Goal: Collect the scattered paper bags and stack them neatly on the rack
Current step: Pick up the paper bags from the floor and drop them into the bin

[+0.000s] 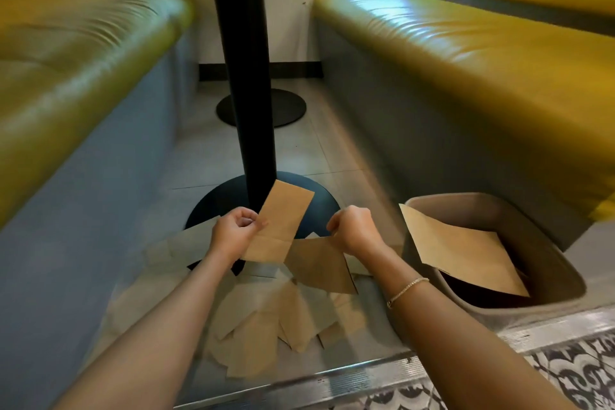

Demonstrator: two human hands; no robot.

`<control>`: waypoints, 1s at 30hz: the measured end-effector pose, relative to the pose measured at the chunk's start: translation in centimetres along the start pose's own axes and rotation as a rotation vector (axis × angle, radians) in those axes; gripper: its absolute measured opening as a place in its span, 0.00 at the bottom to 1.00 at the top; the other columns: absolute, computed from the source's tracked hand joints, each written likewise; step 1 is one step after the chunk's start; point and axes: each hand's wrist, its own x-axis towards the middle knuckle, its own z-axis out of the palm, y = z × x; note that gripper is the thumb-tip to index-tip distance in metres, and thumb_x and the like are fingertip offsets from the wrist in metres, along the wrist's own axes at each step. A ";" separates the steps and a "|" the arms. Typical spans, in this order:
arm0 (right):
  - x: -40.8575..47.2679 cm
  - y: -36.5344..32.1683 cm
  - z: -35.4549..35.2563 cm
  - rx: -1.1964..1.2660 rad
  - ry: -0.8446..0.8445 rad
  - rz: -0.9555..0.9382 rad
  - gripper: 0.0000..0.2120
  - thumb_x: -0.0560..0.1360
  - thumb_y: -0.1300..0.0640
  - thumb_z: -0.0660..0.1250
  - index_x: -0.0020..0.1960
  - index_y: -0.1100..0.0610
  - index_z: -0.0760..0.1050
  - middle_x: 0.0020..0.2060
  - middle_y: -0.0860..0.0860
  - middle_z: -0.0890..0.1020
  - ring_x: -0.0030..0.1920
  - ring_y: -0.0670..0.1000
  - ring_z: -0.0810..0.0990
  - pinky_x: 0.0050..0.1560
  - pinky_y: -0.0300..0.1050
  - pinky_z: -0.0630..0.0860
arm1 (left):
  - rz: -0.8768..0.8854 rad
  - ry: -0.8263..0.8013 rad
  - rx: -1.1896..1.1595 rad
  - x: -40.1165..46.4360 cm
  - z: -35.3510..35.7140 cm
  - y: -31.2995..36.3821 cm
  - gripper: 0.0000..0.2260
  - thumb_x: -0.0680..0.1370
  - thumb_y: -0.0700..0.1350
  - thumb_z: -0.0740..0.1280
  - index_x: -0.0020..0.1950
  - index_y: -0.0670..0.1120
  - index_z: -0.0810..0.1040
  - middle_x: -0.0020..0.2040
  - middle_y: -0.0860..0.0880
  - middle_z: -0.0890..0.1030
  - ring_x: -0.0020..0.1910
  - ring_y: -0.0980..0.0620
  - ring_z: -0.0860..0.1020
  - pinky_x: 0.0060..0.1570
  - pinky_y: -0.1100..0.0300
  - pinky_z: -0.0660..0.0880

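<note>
A flat paper bag [281, 221] is pinched at its 9 o'clock edge by the left hand [234, 231], while the right hand [354, 230], at its 3 o'clock, grips another brown bag [321, 265] above scattered bags [266, 326] on the floor, a bin [492, 256] farther at 3 o'clock.

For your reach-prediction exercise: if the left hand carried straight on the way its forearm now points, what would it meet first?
Probably the black table pole: the left hand, pinching a paper bag, points up and forward towards it, though depth is unclear.

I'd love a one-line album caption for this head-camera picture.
Between two yellow benches, the left hand and right hand each hold a paper bag above a scattered pile, beside a bin.
</note>
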 end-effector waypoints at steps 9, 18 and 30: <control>0.4 0.5 -1.3 0.065 0.095 -0.029 0.08 0.76 0.64 0.64 0.50 0.58 0.80 0.50 0.54 0.79 0.49 0.51 0.79 0.52 0.43 0.79 | 0.073 -0.393 0.204 -0.9 -0.8 0.5 0.04 0.69 0.43 0.75 0.37 0.48 0.81 0.54 0.53 0.81 0.56 0.54 0.77 0.58 0.56 0.73; 0.1 -0.5 -2.9 0.372 0.175 -0.006 0.03 0.73 0.60 0.69 0.45 0.58 0.81 0.44 0.50 0.80 0.46 0.47 0.78 0.47 0.37 0.76 | 0.203 -0.374 0.550 -0.6 -0.5 0.5 0.07 0.68 0.45 0.76 0.34 0.54 0.80 0.64 0.54 0.74 0.66 0.54 0.69 0.62 0.59 0.66; -1.0 -0.8 -10.8 0.217 0.521 -0.024 0.12 0.76 0.62 0.63 0.58 0.56 0.77 0.56 0.54 0.78 0.54 0.52 0.78 0.57 0.48 0.77 | 0.266 0.077 0.195 -0.9 0.7 4.6 0.07 0.73 0.40 0.70 0.37 0.48 0.76 0.36 0.52 0.80 0.37 0.57 0.77 0.35 0.67 0.73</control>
